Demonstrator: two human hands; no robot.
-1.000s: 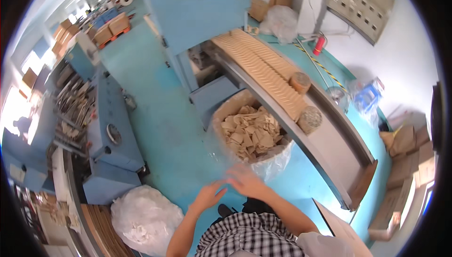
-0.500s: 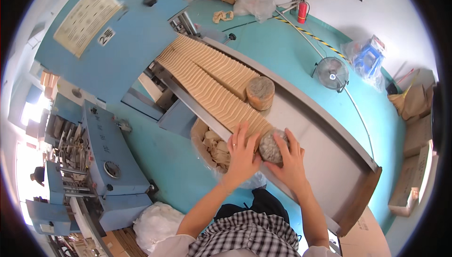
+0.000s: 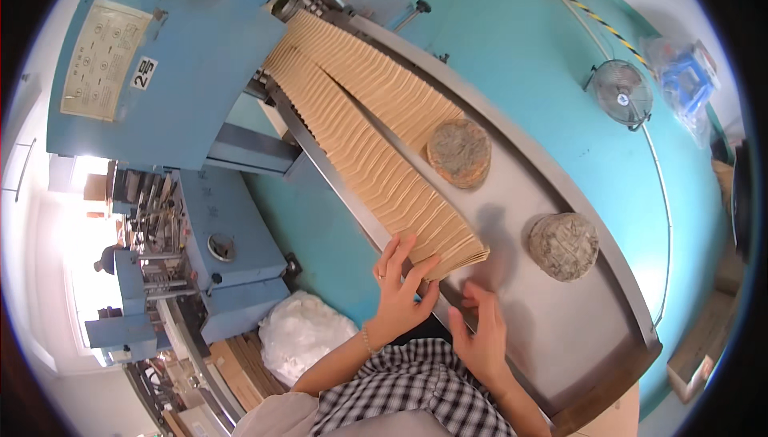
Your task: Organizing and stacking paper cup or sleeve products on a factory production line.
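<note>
Head view: touches the long row of folded brown paper (image 3: 376, 173) with the left hand (image 3: 404, 297), holds the right hand (image 3: 480, 333) just off it

Sets the left fingers (image 3: 422, 270), parted and slightly bent, against the left side of the row's near end. Holds the right hand at 4 o'clock from the left, apart from the paper, with the thumb (image 3: 458, 325) and half-curled fingers well separated and nothing between. Wears a bracelet (image 3: 366, 339) on the left wrist.

Runs on with the long row from the left hand toward 11 o'clock, along the metal tray (image 3: 576, 325). Has a shorter row (image 3: 384, 85) of like paper on its right side, at 12 o'clock from the left hand, with a round wrapped block (image 3: 458, 153) against its near end. Shows a second round block (image 3: 562, 246) on the tray, between 1 and 2 o'clock from the right hand, clear of both rows.

Farther out, taken from the middle of the view: shows a blue machine (image 3: 184, 37) at 10 o'clock, another blue cabinet (image 3: 232, 221) at 9, a full white bag (image 3: 304, 333) at 7, and a floor fan (image 3: 622, 94) at 2, just short of a blue bundle (image 3: 688, 73) in clear plastic.
</note>
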